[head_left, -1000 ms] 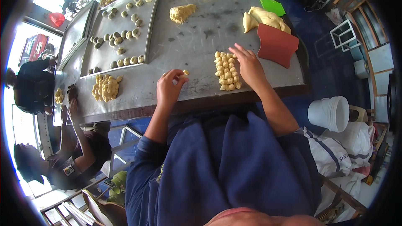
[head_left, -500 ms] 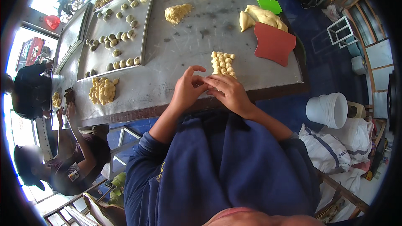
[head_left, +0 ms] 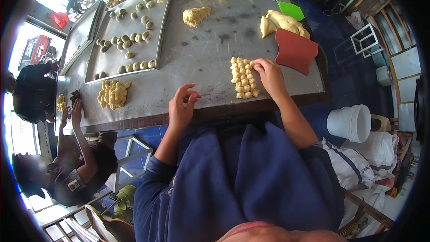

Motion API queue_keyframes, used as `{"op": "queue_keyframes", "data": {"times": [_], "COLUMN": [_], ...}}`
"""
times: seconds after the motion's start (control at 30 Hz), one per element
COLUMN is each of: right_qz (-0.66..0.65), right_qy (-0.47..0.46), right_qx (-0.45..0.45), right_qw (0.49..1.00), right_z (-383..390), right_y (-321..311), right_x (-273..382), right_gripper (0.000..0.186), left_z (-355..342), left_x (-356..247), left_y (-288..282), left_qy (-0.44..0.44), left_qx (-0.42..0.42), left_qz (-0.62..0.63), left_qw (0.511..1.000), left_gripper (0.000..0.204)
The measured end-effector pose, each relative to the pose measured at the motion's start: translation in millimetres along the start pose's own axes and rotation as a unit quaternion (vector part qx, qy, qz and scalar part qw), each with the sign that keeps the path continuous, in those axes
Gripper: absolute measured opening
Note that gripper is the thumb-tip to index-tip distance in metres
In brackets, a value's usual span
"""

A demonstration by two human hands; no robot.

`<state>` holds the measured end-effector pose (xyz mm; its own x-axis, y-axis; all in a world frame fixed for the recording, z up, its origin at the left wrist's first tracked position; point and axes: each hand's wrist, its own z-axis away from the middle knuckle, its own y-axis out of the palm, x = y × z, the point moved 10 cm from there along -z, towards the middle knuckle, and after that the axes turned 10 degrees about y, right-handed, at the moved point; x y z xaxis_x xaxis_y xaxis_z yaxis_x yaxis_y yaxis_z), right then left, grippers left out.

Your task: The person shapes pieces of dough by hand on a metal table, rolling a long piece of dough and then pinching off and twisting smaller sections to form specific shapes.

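Observation:
A block of small pale-yellow dough balls (head_left: 244,80) sits in close rows near the table's front edge. My right hand (head_left: 270,75) reaches to its far right corner, its fingertips pinched on a dough ball there. Left of the block, my left hand (head_left: 180,110) hovers by the front edge, fingers loosely curled and apart, with nothing visible in them. Beyond the block, a rough lump of yellow dough (head_left: 196,16) lies on the metal table (head_left: 201,54). A larger smooth piece of dough (head_left: 284,21) rests at the right, partly under a red scraper sheet (head_left: 295,50).
A green scraper (head_left: 290,10) lies at the far right. Trays (head_left: 157,54) with greenish-brown balls stand to the left, near a yellow dough-ball pile (head_left: 113,94). A co-worker (head_left: 74,166) handles dark filling at the left end. White buckets (head_left: 349,123) and sacks stand right of the table.
My hands have parted. The right one has moved away and right to the block's far corner; the left one has drawn left and nearer me. The view has shifted slightly.

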<state>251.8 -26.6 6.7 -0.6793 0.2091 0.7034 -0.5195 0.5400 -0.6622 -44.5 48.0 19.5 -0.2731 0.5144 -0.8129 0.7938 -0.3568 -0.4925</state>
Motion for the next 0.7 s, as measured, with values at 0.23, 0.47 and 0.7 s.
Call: {"op": "queue_keyframes", "data": {"times": [0.23,0.47,0.7], "right_qz": [0.026,0.057,0.132], "right_qy": [-0.017,0.011,-0.106], "right_qx": [0.059,0.121,0.112], "right_qw": [0.998,0.991,0.979], "right_z": [-6.0,0.4,-57.2], "right_y": [11.6,22.0,52.6], "right_x": [3.0,24.0,59.5], "right_gripper": [0.023,0.045,0.045], "left_z": [17.5,21.4,26.6], "left_x": [10.9,2.9,6.3], "left_y": [-29.2,-26.4,-34.4], "left_qy": [0.036,0.129,0.124], "left_qx": [-0.037,-0.091,-0.122], "left_qz": [-0.165,-0.207,-0.205], "left_qw": [0.985,0.965,0.963], "left_gripper": [0.025,0.025,0.023]}}
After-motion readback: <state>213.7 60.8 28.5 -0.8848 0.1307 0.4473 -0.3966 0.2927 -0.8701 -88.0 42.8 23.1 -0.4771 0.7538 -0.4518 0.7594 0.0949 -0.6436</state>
